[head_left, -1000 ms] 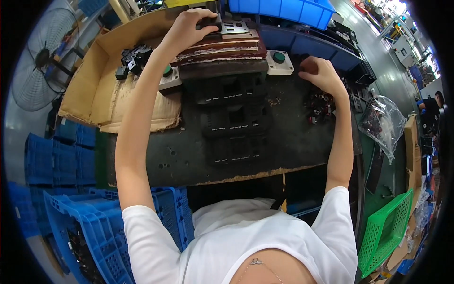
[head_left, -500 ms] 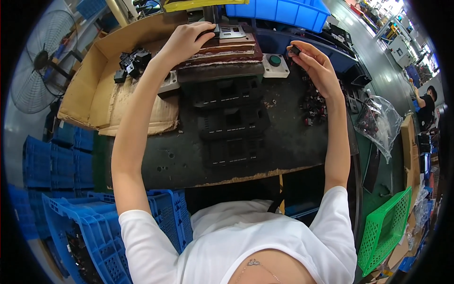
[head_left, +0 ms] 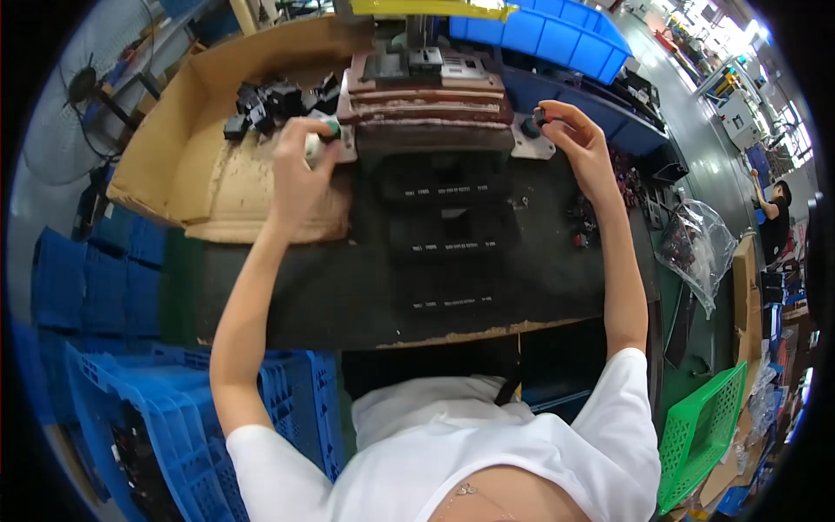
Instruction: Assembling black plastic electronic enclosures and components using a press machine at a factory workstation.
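Note:
My left hand (head_left: 298, 170), slightly blurred, is at the left green push button (head_left: 330, 130) with fingers apart; a fingertip seems to touch the button. Between the fingertips of my right hand (head_left: 581, 146) is a small black part (head_left: 541, 117), right beside the other green push button (head_left: 529, 128) on its white box. Whether that hand touches the button I cannot tell. Between the two buttons stands a layered brown press block (head_left: 426, 109). On top of it lie a metal plate (head_left: 464, 68) and a black piece (head_left: 425, 59). Three black panels (head_left: 448, 233) lie in a column on the dark table.
A cardboard box (head_left: 165, 165) with black parts (head_left: 270, 106) stands at the left. Small dark and red parts (head_left: 584, 217) are scattered at the right, near a clear plastic bag (head_left: 696, 248). Blue crates (head_left: 200, 435) and a green basket (head_left: 700, 435) flank me.
My left hand has left the black piece on the press block and come down to the left button. My right hand, still pinching its small part, is now closer to the right button.

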{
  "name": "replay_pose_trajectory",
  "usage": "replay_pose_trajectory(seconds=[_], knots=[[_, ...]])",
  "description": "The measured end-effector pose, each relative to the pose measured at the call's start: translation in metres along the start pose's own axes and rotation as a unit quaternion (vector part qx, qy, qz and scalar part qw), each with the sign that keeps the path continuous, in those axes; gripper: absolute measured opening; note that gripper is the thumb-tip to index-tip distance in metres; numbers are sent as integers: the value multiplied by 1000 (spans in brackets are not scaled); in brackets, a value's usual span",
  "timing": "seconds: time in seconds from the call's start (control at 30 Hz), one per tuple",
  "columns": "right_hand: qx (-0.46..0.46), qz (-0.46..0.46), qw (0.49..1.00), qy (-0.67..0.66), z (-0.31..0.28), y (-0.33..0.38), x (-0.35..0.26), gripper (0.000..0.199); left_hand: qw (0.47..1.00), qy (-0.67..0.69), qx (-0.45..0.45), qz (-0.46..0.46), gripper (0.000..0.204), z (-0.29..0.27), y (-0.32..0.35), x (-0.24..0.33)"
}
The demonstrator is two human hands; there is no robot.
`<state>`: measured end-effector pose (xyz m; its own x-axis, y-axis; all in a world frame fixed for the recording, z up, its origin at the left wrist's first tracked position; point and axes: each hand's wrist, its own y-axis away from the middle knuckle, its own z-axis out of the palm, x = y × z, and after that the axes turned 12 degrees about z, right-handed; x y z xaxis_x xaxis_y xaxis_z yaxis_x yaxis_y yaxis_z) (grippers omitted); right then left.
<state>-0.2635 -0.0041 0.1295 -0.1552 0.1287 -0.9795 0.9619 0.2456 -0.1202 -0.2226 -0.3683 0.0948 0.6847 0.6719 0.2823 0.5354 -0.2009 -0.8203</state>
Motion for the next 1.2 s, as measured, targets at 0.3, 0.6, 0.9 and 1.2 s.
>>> replay_pose_trajectory(seconds=[0.3,0.6,0.9,1.2], knots=[[45,-196,960,193,37,-66,-28,20,996,-32,-86,16,50,1,11,5],[-3,-206,935,290,45,-100,-30,13,993,-58,-99,-14,47,-5,6,6],[-5,-218,904,368,41,-102,-38,14,993,-56,-106,-13,43,-6,5,5],[34,-269,882,386,45,-92,-42,14,991,-53,-121,-2,41,-9,5,5]])
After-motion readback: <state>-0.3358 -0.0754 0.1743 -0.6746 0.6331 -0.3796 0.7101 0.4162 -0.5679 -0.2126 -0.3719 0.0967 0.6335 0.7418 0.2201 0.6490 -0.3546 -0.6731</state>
